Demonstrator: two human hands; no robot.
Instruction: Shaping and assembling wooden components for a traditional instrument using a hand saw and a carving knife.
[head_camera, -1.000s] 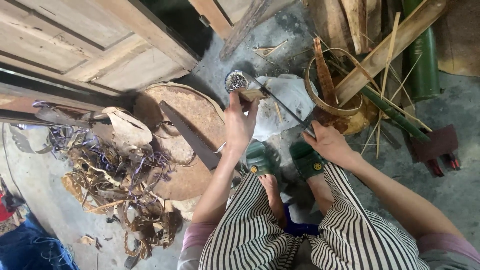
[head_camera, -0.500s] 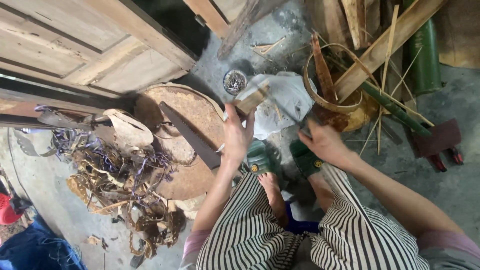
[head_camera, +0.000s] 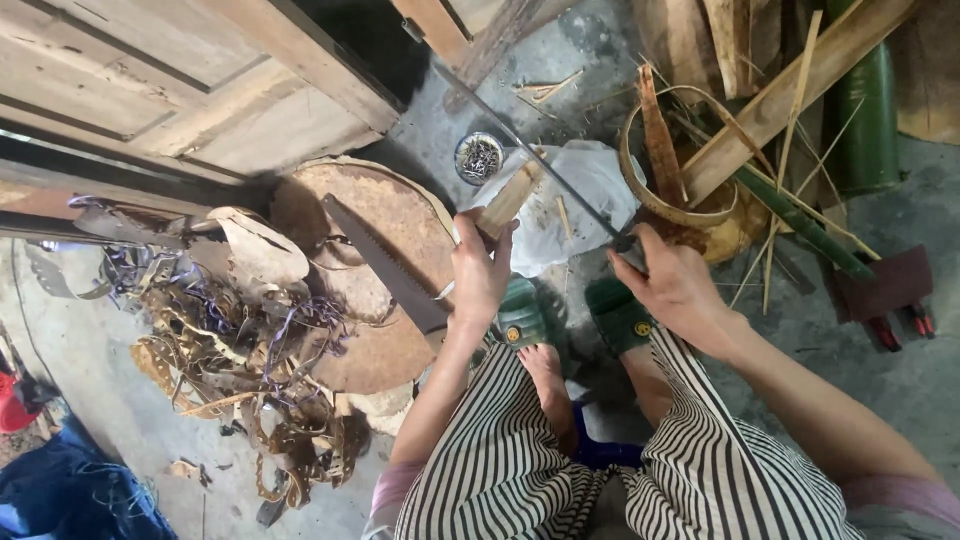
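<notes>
Seated person's left hand (head_camera: 480, 275) grips a short bamboo piece (head_camera: 512, 197), right hand (head_camera: 672, 280) grips a long knife (head_camera: 530, 160) laid against it; splitting looks barely begun.

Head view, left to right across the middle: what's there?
Blue cloth → shavings pile → saw → left hand holding a bamboo piece → right hand gripping a long blade → green bamboo pole → red-handled tool.

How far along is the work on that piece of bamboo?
Done: a heap of shavings lies beside the round block. In hand: the left hand holds a short bamboo piece, the right hand a long blade against it. Left: green poles uncut.
</notes>
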